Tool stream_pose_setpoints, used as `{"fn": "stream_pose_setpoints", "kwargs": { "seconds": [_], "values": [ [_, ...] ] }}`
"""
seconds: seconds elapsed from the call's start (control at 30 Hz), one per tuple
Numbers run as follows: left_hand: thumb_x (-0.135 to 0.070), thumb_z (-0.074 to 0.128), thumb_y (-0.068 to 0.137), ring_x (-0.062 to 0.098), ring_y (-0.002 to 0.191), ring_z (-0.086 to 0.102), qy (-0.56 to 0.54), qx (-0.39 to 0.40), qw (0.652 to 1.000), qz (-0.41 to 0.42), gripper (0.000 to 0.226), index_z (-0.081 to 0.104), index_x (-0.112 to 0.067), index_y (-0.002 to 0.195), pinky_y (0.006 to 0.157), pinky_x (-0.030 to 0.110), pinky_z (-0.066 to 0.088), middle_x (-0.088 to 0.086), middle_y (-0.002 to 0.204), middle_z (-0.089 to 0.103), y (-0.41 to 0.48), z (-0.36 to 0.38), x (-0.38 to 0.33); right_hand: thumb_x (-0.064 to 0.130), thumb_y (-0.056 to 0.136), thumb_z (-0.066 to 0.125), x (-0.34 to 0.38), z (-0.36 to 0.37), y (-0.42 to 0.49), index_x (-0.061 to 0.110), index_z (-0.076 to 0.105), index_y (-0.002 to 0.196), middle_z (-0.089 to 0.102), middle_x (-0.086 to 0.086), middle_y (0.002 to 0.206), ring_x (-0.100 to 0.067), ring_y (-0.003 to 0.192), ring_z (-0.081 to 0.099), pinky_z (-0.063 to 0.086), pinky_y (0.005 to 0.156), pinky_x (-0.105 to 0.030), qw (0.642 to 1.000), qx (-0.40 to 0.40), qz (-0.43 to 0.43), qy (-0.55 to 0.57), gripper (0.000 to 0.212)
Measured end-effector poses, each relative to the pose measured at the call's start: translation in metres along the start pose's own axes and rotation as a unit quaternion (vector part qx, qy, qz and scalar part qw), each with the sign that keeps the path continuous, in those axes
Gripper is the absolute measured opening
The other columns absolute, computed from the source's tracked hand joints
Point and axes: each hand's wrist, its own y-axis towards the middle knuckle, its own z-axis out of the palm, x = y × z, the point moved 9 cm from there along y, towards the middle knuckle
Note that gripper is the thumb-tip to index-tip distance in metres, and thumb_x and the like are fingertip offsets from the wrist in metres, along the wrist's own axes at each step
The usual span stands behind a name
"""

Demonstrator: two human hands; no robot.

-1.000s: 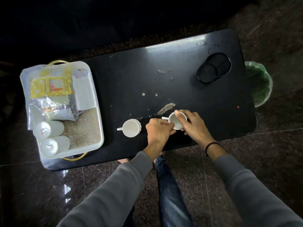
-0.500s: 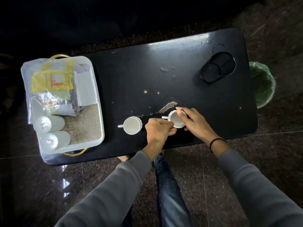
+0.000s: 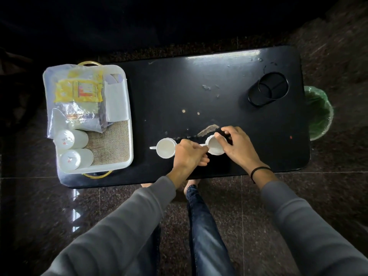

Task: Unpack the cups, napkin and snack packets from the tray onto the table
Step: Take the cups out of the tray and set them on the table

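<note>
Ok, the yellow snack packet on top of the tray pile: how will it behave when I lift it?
The yellow snack packet looks crinkled and glossy, so it is probably floppy, light, and slippery. It lies atop a silver packet in the tray, so that one may shift too.

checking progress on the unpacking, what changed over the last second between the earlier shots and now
Very little. Both hands stay on the second white cup on the table: the left hand at its handle, while the right hand has shifted its fingers slightly around the rim. The first cup stands where it was. The tray keeps its two cups, napkin and snack packets; only the camera view shifted.
</note>
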Motion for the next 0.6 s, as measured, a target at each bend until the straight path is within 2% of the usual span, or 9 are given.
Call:
{"fn": "stream_pose_setpoints", "kwargs": {
  "seconds": [0.17, 0.37, 0.5, 0.6],
  "values": [
    [-0.02, 0.072, 0.092, 0.011, 0.06, 0.073, 0.016, -0.024, 0.999, 0.046, 0.02, 0.077, -0.005, 0.079, 0.051, 0.02, 0.06, 0.005, 0.066, 0.076, -0.011, -0.032, -0.019, 0.045, 0.098, 0.057, 0.049, -0.009, -0.003, 0.017, 0.063, 0.123, 0.059, -0.003, 0.125, -0.023, 0.122, 0.049, 0.043, 0.096, -0.035, 0.996, -0.005, -0.057, -0.062, 0.038],
    [-0.021, 0.073, 0.089, 0.02, 0.07, 0.077, 0.016, -0.085, 0.993, 0.082, 0.012, 0.077, -0.011, 0.085, 0.063, 0.037, 0.066, 0.006, 0.074, 0.078, -0.019, -0.1, -0.02, 0.045, 0.099, 0.056, 0.13, 0.021, 0.001, 0.018, 0.069, 0.108, 0.061, -0.001, 0.12, -0.021, 0.126, 0.048, 0.045, 0.098, -0.039, 0.987, 0.031, -0.129, -0.09, 0.03],
    [-0.021, 0.072, 0.087, 0.022, 0.074, 0.077, 0.004, -0.12, 0.99, 0.078, 0.011, 0.077, -0.011, 0.088, 0.07, 0.044, 0.065, 0.006, 0.077, 0.078, -0.021, -0.157, -0.004, 0.043, 0.099, 0.057, 0.186, 0.061, 0.001, 0.018, 0.069, 0.099, 0.064, 0.002, 0.108, -0.019, 0.116, 0.053, 0.042, 0.092, -0.033, 0.978, 0.063, -0.175, -0.092, 0.027],
    [-0.024, 0.07, 0.087, 0.024, 0.08, 0.075, 0.023, -0.162, 0.984, 0.072, 0.013, 0.077, -0.014, 0.093, 0.075, 0.043, 0.063, 0.006, 0.084, 0.078, -0.021, -0.207, 0.012, 0.04, 0.098, 0.059, 0.229, 0.1, -0.001, 0.016, 0.07, 0.096, 0.065, 0.002, 0.101, -0.018, 0.105, 0.057, 0.048, 0.089, -0.035, 0.971, 0.091, -0.201, -0.09, 0.026]
  ]
}}
